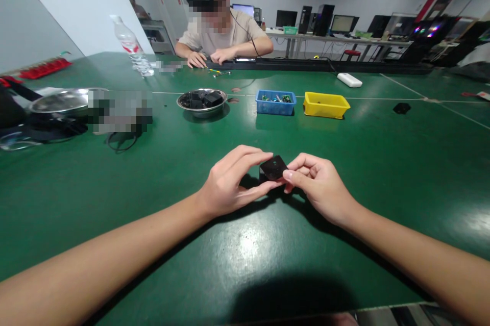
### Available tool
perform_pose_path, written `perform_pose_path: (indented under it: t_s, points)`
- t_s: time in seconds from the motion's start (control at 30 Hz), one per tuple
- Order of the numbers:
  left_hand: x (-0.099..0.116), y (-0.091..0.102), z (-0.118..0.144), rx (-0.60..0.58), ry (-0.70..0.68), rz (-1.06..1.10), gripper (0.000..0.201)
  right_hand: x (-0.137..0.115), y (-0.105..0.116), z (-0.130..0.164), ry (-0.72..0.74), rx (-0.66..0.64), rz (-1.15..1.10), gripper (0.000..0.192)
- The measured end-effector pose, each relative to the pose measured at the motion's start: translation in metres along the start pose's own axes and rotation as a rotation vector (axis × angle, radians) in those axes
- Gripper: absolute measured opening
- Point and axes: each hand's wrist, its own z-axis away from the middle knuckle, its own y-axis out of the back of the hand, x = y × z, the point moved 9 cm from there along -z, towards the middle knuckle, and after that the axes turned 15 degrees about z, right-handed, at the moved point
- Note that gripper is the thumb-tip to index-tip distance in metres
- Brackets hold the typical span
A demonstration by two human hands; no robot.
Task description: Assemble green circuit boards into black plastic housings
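Between both hands, just above the green table [172, 173], is a small black box-like plastic part [274, 168] with a flat face and a small hole in it. My left hand [233, 180] grips it from the left, thumb along its near side and fingers at its far side. The thumb and fingertips of my right hand [317, 183] pinch its right corner. Whether the part is one piece or two pieces fitted together I cannot tell. Beyond the hands stands a steel bowl [202, 113] holding several black parts.
A blue bin [275, 107] with small circuit pieces and a yellow bin [325, 108] stand farther back. A black piece [401, 107] lies at right, a white device [349, 80] behind. At left are a metal dish [46, 104] and a plastic bottle [132, 48]. Another person [225, 30] sits opposite.
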Motion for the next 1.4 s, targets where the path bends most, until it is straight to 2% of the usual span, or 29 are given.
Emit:
perform_pose_path:
  t_s: [0.17,0.27,0.33,0.47,0.53,0.63,0.73,0.83,0.97,1.1,1.2,1.4]
  points:
    - [0.003,0.002,0.0,0.014,-0.042,-0.043,0.04,0.002,-0.004,0.0,0.012,-0.034,-0.017,0.035]
    - [0.0,0.002,0.0,-0.004,-0.044,-0.069,0.036,-0.001,-0.001,0.001,0.087,-0.037,0.062,0.029]
    - [-0.003,0.001,0.001,-0.025,-0.035,-0.082,0.034,-0.013,0.006,0.002,0.234,-0.004,0.234,0.028]
    - [-0.007,-0.005,0.002,-0.088,-0.042,-0.084,0.033,-0.042,0.012,0.01,0.61,0.072,0.677,0.042]
    - [-0.006,-0.008,0.003,-0.114,-0.072,-0.077,0.033,-0.049,0.01,0.012,0.718,0.07,0.777,0.039]
    - [-0.004,-0.012,0.004,-0.139,-0.107,-0.063,0.034,-0.052,0.003,0.016,0.795,0.034,0.836,0.036]
    - [-0.004,-0.016,0.004,-0.173,-0.093,-0.047,0.033,-0.053,0.0,0.017,0.805,0.041,0.854,0.035]
    - [-0.014,-0.018,0.003,-0.216,0.006,-0.033,0.04,-0.051,0.006,0.012,0.733,0.064,0.807,0.031]
    - [-0.04,-0.025,0.007,-0.336,0.244,0.011,0.058,-0.028,0.032,-0.012,0.44,0.127,0.588,0.027]
    - [-0.055,-0.034,0.014,-0.464,0.374,0.071,0.042,-0.001,0.056,-0.03,0.216,0.195,0.336,0.033]
    - [-0.057,-0.036,0.015,-0.47,0.408,0.097,0.032,0.002,0.054,-0.032,0.213,0.169,0.33,0.034]
    - [-0.055,-0.036,0.014,-0.476,0.41,0.083,0.033,-0.015,0.02,-0.016,0.405,-0.007,0.604,0.028]
